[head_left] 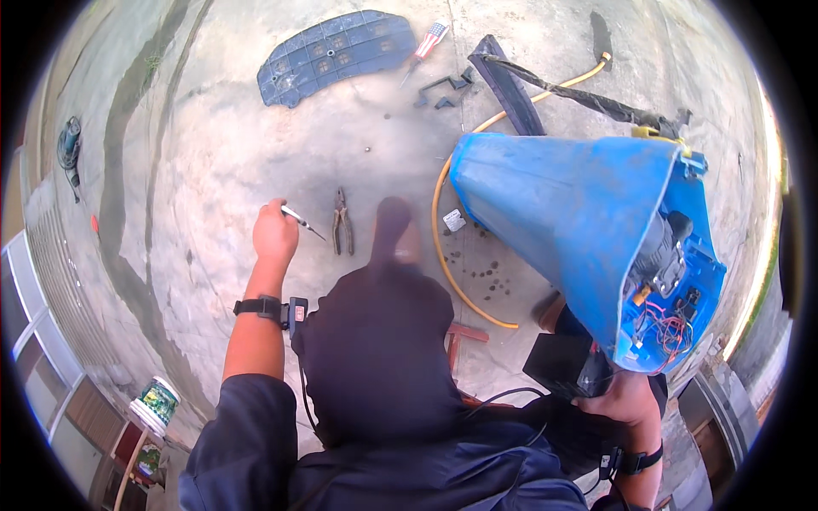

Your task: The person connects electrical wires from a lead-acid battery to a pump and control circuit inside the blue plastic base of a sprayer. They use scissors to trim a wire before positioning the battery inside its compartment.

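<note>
My left hand (274, 230) is closed around a thin screwdriver (294, 215) with a whitish handle, its dark shaft pointing down to the right above the concrete. A pair of pliers (342, 223) lies just right of it. My right hand (626, 399) grips a black box-shaped battery (562, 364) beside my right thigh; some of its fingers are hidden behind the battery. Right above that hand is a blue plastic sprayer tank (562, 204) on its side. Its open base shows a pump motor (663, 260) and a tangle of coloured wires (669, 332).
A yellow hose (441, 238) curves across the floor left of the tank. Farther off lie a black ribbed cover (336, 58), a flag-patterned screwdriver (430, 41), small black brackets (443, 88) and a dark strap (515, 94). A power tool (70, 152) and a white bucket (156, 404) are at left.
</note>
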